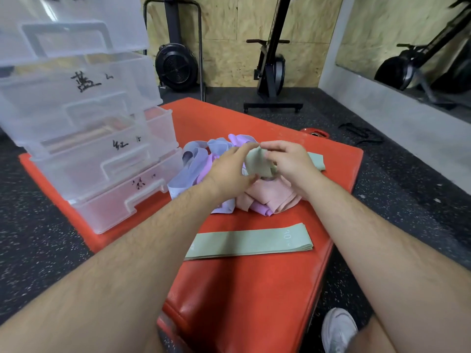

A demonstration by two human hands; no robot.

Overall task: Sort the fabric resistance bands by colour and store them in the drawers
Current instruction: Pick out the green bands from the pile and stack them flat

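Green band [257,161], crumpled, is pinched by left grip [229,171] and right grip [293,165] above a pastel pile [272,197]. Underneath lies a red padded surface [254,289] on speckled black gym floor [38,238].

Clock directions are taken from the band pile [270,197]. At 9 to 10 o'clock the clear drawer unit [84,138] blocks passage, its lowest drawers just beside the pile. The left hand [229,169] and right hand [290,164], pinching a green band [257,161], occupy the space above. A flat green stack [249,242] lies at 6 o'clock. Bare red surface [254,301] is open beyond it, and at 12 and 3 o'clock.
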